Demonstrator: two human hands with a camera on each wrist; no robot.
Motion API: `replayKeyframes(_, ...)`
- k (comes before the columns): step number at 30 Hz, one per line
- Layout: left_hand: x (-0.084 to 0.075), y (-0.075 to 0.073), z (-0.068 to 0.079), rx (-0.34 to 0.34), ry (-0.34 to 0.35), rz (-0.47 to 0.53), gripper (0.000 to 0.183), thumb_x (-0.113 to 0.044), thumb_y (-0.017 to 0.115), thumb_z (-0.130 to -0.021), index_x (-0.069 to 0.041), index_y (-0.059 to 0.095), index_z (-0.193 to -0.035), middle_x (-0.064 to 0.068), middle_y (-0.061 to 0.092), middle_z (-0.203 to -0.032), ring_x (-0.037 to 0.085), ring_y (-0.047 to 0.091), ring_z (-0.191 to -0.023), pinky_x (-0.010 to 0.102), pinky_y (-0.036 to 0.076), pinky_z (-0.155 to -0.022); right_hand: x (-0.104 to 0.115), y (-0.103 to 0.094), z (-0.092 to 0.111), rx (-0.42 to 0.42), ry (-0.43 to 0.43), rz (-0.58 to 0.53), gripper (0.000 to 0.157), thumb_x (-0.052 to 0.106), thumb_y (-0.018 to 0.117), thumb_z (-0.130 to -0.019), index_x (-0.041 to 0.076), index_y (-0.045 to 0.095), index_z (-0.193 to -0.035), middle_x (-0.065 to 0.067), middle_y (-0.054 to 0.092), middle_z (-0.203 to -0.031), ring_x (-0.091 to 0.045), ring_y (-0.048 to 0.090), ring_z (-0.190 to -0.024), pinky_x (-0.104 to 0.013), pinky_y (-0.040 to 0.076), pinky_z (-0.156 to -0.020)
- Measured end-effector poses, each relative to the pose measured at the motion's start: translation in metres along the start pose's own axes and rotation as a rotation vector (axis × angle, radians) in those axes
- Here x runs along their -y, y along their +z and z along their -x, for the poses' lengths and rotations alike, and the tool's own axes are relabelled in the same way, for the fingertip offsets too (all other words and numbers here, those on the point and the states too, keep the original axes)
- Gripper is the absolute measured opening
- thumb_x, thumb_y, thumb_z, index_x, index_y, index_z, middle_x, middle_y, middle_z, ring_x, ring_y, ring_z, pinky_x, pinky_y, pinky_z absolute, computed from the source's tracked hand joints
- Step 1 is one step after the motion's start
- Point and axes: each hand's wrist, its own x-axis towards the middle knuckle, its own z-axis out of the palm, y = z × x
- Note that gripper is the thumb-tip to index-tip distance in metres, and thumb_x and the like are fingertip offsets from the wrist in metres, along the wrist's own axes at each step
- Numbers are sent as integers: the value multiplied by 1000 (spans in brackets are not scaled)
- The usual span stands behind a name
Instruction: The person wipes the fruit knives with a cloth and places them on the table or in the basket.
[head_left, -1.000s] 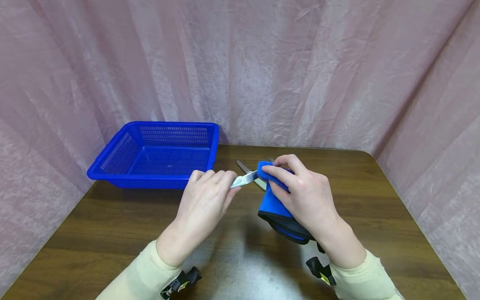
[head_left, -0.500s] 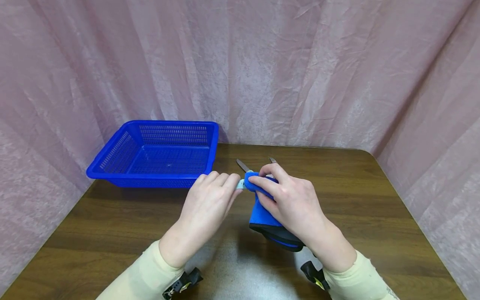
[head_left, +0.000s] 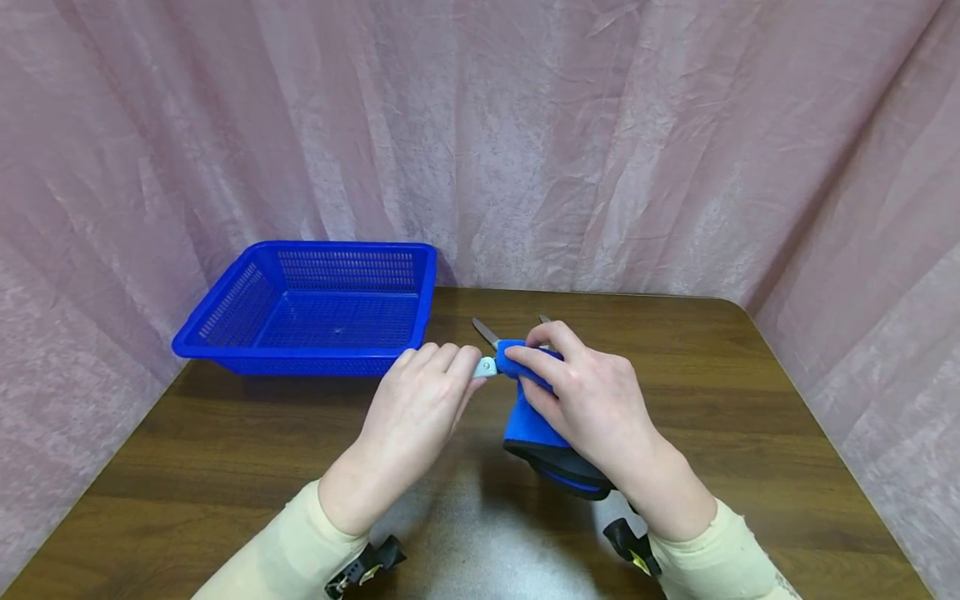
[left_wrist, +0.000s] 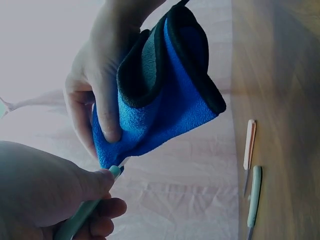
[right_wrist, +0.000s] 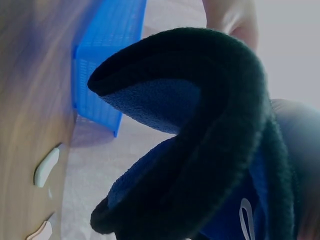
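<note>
Since half a second ago your right hand has slid the folded blue cloth with black edging slightly rightward along the small steel knife blade. Your left hand grips its pale green handle. Left of them, the blue perforated plastic basket holds nothing. The blade lies roughly level above the wooden table, pointing right into the cloth your right hand pinches.

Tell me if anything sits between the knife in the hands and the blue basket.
Nothing visible does. The left hand holds the knife by its handle while the right hand wraps the blue cloth round its blade. The blue basket stands just left of them, with bare table between.
</note>
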Motion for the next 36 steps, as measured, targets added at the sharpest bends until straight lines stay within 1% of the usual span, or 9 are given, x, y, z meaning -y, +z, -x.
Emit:
replayKeyframes(4,1,-1,0,-2,-8,0,23,-24,76,-106,-7,61,-108,5,67,-90,26,61,-76,36,41,-62,-4,-2,1,-4,24,8,32,11,91,-90,19,84,-120,-5,70,-118,-14,66,-62,-29,46,-47)
replayKeyframes(10,2,-2,-1,-2,-15,0,23,-24,76,-106,-7,61,-109,5,67,-90,26,61,-76,36,41,-62,-12,-4,2,-13,50,22,30,9,90,-89,17,84,-118,-7,70,-120,-15,66,-58,-32,48,-46)
replayKeyframes(15,3,-2,-2,-15,-19,1,23,-23,77,-106,-6,61,-108,5,66,-89,26,61,-76,36,41,-62,-19,-7,3,-9,82,36,32,8,89,-89,16,84,-119,-7,70,-119,-16,65,-58,-34,47,-46)
replayKeyframes(19,3,-2,-2,-19,-25,8,23,-22,77,-106,-7,61,-107,4,65,-88,26,60,-76,36,41,-62,-22,-10,4,1,123,48,32,8,89,-89,16,85,-120,-6,69,-117,-16,65,-59,-35,47,-47)
replayKeyframes(23,3,-2,-2,-20,-29,13,22,-23,75,-107,-8,60,-106,3,64,-87,26,60,-76,36,41,-63,-26,-13,5,24,175,61,31,8,87,-91,17,85,-120,-5,69,-118,-16,62,-57,-35,46,-47)
replayKeyframes(27,4,-2,-1,-22,-31,12,21,-23,75,-107,-8,60,-106,4,64,-87,27,61,-76,37,42,-63,-30,-17,6,51,233,67,31,8,85,-92,18,85,-121,-3,69,-118,-17,63,-58,-39,47,-48)
replayKeyframes(30,4,-2,-1,-23,-34,8,21,-22,75,-107,-8,60,-105,4,65,-87,27,61,-76,37,42,-63,-31,-20,6,50,264,71,32,8,84,-92,20,85,-122,-2,69,-118,-18,63,-59,-41,48,-49)
replayKeyframes(33,4,-2,-1,-25,-36,4,22,-22,77,-106,-8,60,-104,3,65,-87,27,61,-75,37,42,-63,-29,-21,5,23,261,67,32,9,85,-93,20,85,-123,-3,69,-119,-19,63,-59,-41,48,-49)
replayKeyframes(36,4,-2,0,-24,-37,0,23,-22,78,-105,-8,61,-104,3,65,-87,27,60,-75,36,41,-62,-22,-20,3,-8,208,49,33,10,87,-92,18,85,-124,-5,69,-119,-19,67,-62,-39,49,-48)
